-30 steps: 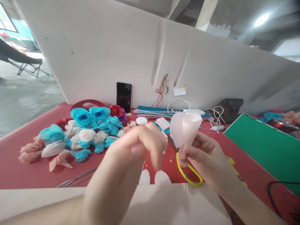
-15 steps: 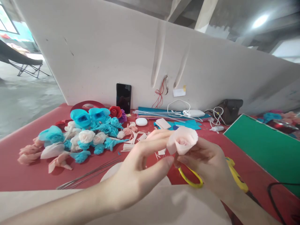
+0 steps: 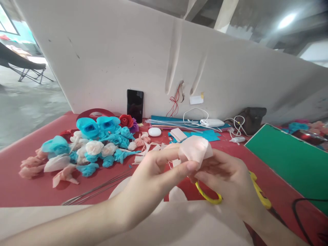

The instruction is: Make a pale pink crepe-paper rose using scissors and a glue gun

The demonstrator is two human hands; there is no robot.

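Observation:
A pale pink paper flower (image 3: 196, 148) is held up between both hands, its petal wrapped round the front so the rolled centre is hidden. My left hand (image 3: 161, 181) pinches the petal's lower edge with thumb and index finger. From the other side, my right hand (image 3: 225, 176) grips the flower's base, its fingers curled behind. Just below them shows a yellow loop handle (image 3: 208, 196); whether it touches my right hand I cannot tell. Pale paper (image 3: 179, 225) spreads under my forearms.
Blue, white and pink paper flowers (image 3: 93, 147) are heaped at the left, with thin wires (image 3: 97, 189) in front. Paper scraps (image 3: 139, 159), a white case (image 3: 154, 132) and a phone (image 3: 135, 105) stand further back. On the right are a yellow tool (image 3: 260, 194) and a green board (image 3: 289, 164).
The outer petal has been folded round the front of the flower, covering the rolled centre that showed before. My left thumb has moved slightly right and up onto the petal.

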